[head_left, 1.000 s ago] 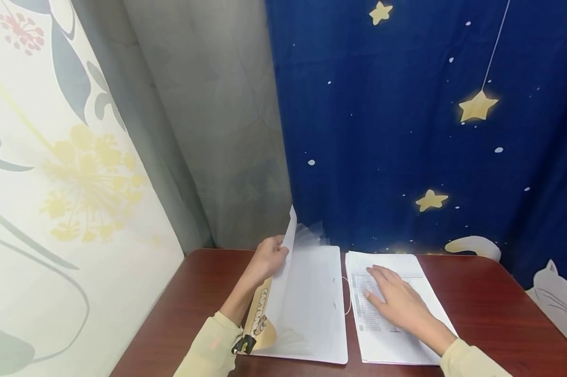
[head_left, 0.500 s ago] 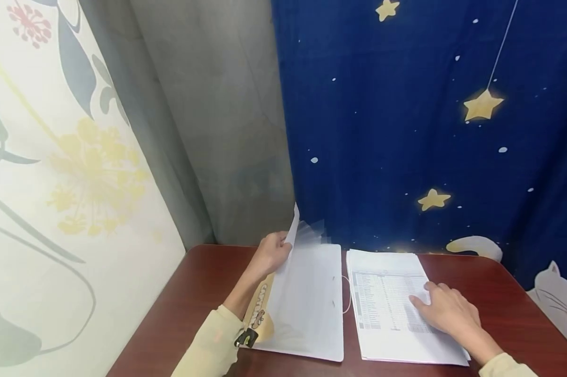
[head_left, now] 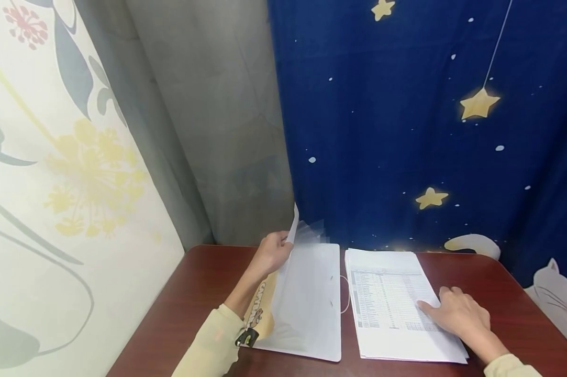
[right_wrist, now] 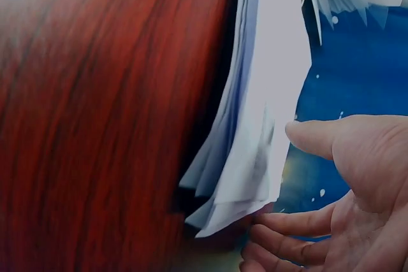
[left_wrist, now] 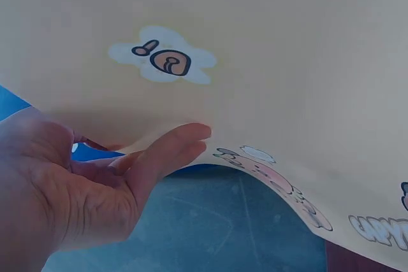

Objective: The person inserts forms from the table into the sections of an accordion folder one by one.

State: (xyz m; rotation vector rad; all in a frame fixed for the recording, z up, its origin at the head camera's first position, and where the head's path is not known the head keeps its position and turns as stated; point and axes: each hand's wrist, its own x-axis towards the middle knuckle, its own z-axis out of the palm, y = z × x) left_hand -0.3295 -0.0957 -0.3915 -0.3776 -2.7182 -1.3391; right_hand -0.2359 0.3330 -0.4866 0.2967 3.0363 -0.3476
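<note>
In the head view my left hand (head_left: 270,255) pinches the raised front cover of a folder (head_left: 316,298) at its far edge. The left wrist view has the cream cover (left_wrist: 299,81) with cartoon prints bowed above the thumb and fingers. The folder's inside is white, with clear plastic sheets (head_left: 311,233) standing out at the top. Right of it lies a stack of printed sheets (head_left: 391,298), a table of rows on top. My right hand (head_left: 463,314) is at the stack's right edge, thumb over the top sheet, fingers beyond the edge; several sheet corners splay apart in the right wrist view.
A thin white elastic loop (head_left: 345,296) sticks out between folder and stack. All lies on a reddish-brown table (head_left: 198,293). Behind it hang a grey curtain (head_left: 217,131) and a blue star curtain (head_left: 358,131); a flower-patterned white wall (head_left: 123,220) bounds the left.
My right hand has slid from the middle of the printed stack to its right edge, uncovering the printed table. My left hand keeps holding the folder cover up, nearly unmoved.
</note>
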